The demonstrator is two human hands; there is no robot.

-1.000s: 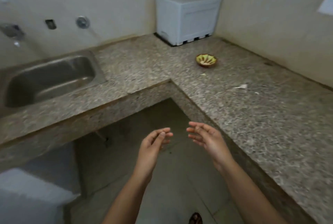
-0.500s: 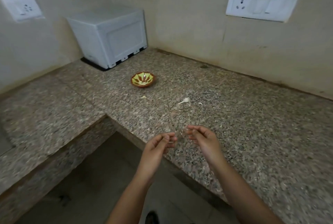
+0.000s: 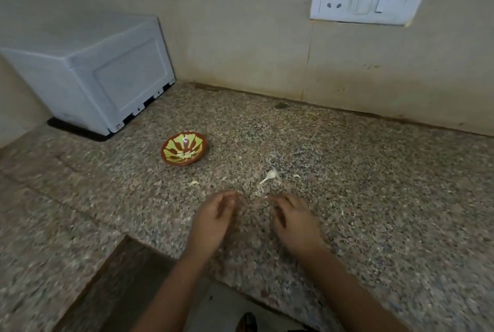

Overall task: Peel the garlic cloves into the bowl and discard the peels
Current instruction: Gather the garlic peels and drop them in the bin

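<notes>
Speckled granite, the counter (image 3: 374, 198) runs under both my hands. My left hand (image 3: 213, 220) hovers over it near the front edge, fingers loosely curled toward the thumb. My right hand (image 3: 294, 220) is beside it with a gap between them, palm down and fingers bent and relaxed. Both are blurred, but I can make out nothing held in either. Just ahead of my right fingertips, a little toward the gap, lies a pale garlic piece (image 3: 270, 175) with a thin stalk pointing back at me; whether it is a clove or only skin I cannot tell. A small scrap (image 3: 296, 176) lies just right of it, and another scrap (image 3: 194, 182) sits ahead of my left hand. Farther ahead and left of that hand stands the bowl (image 3: 184, 148), brown outside and yellow-patterned inside; I cannot tell whether the pale marks at its bottom are pattern or cloves. Beyond it, far left, is a white box (image 3: 107, 69) in the corner. A socket plate (image 3: 366, 0) is on the wall far ahead of my right hand.
</notes>
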